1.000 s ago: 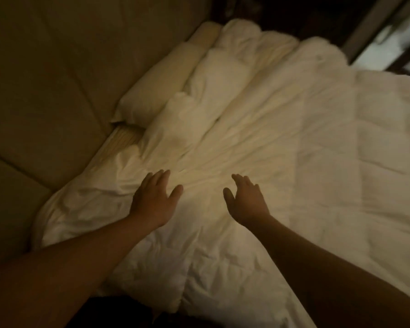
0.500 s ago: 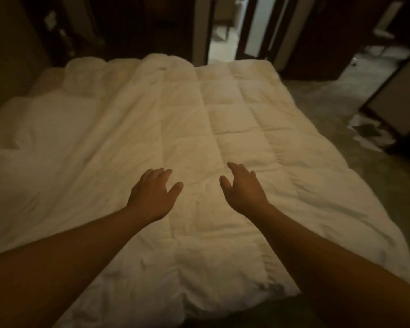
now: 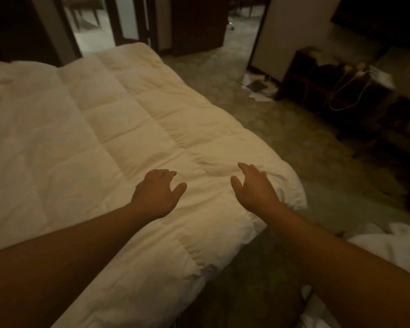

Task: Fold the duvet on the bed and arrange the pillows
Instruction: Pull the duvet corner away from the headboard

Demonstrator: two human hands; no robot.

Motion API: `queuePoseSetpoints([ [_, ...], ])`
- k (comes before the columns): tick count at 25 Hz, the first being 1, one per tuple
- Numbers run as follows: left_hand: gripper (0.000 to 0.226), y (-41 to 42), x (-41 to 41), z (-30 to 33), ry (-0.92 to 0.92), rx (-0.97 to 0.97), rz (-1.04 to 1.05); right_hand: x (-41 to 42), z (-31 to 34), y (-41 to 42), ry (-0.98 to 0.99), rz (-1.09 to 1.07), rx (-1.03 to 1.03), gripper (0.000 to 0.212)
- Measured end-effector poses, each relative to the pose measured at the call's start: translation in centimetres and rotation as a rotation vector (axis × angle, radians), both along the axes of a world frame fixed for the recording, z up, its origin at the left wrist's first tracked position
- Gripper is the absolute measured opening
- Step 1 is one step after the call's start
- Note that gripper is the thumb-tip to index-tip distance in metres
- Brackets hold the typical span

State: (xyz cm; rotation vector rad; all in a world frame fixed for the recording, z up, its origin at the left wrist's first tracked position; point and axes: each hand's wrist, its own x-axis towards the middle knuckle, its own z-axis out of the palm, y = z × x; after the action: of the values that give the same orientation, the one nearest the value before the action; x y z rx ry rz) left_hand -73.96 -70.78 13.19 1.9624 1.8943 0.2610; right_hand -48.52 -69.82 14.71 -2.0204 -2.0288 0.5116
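A white quilted duvet (image 3: 100, 129) lies spread over the bed and fills the left and middle of the head view. Its near right corner hangs rounded over the bed's edge. My left hand (image 3: 158, 192) hovers over the duvet near that corner, fingers loosely spread and holding nothing. My right hand (image 3: 255, 188) is stretched out beside it, just above the corner, fingers relaxed and empty. No pillow is in view.
Grey floor (image 3: 282, 143) runs along the bed's right side. A dark low cabinet (image 3: 329, 91) with cables stands against the right wall, with papers (image 3: 258, 87) scattered on the floor before it. White bedding (image 3: 388, 247) lies at the lower right. Open doorways (image 3: 100, 27) are beyond the bed.
The view has swung right, from the headboard and pillows to the duvet's right corner and the floor. Both hands stayed outstretched and empty.
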Motion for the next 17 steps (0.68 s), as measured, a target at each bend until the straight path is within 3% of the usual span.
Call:
queuePoseSetpoints([
  [7,0.062,8.4,8.6,-1.2,-0.046,-0.011,-0.230,8.8,0.8,2.6,-0.050,-0.279,-0.016,0.056],
  [17,0.062,17.9,20.2,-1.6,-0.006,-0.024,-0.352,20.4,-1.3,7.8,0.040,-0.449,-0.123,0.063],
])
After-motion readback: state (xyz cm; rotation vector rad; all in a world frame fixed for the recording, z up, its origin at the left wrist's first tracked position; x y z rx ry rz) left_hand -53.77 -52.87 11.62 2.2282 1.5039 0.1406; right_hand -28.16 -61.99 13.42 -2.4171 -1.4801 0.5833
